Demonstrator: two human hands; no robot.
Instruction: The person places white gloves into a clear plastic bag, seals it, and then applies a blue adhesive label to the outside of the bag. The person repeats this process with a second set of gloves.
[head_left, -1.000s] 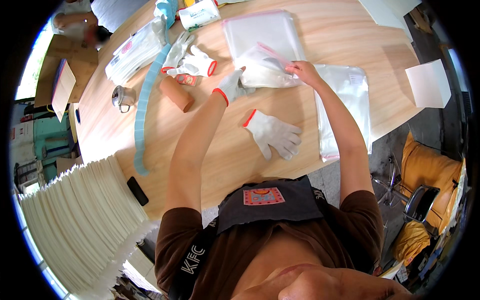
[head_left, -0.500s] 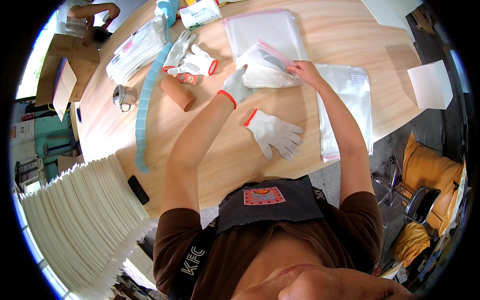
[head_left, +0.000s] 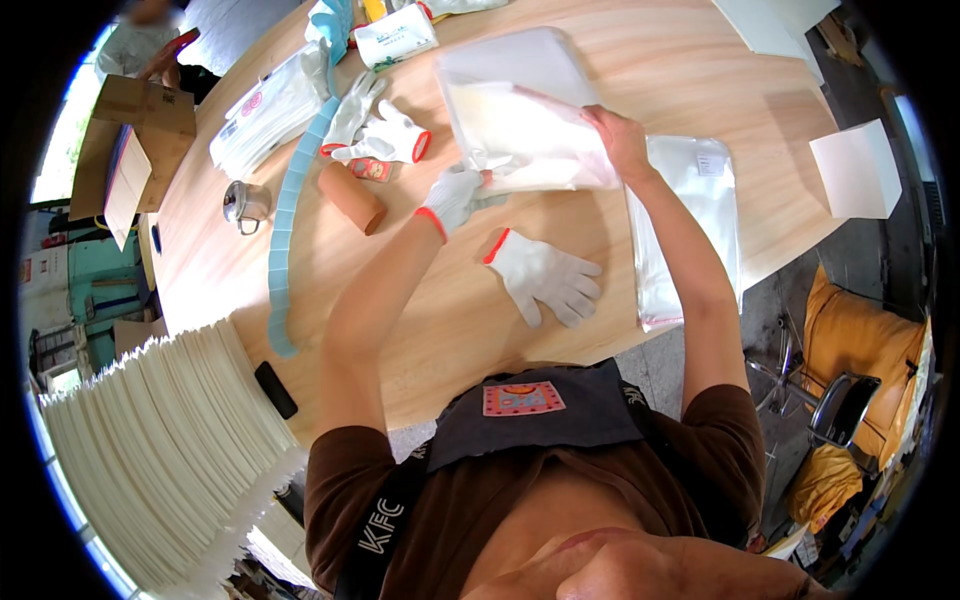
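Note:
A clear plastic bag [head_left: 540, 140] is stretched out between my two hands above the table. My left hand [head_left: 460, 197], in a white knit glove with a red cuff, is closed on the bag's lower left corner. On the other side my bare right hand [head_left: 621, 145] pinches its right edge, thumb and fingers together. Beneath and beyond the bag lies a stack of clear bags [head_left: 515, 55]. Nearer to me a loose white glove [head_left: 550, 278] rests flat, its fingers pointing right. Another pile of clear bags [head_left: 690, 225] lies under my right forearm.
To the left are a pair of gloves [head_left: 395, 133], an orange-brown cylinder [head_left: 352, 199], a glass cup [head_left: 250, 203] and a long pale blue strip [head_left: 287, 220]. A black phone [head_left: 276, 389] lies by a tall stack of white sheets [head_left: 170, 450]. A person [head_left: 140, 50] is at the far left.
The bag, bunched up before, is now spread wider and flatter. My left hand has moved slightly left and down, and my right hand has turned on the bag's edge.

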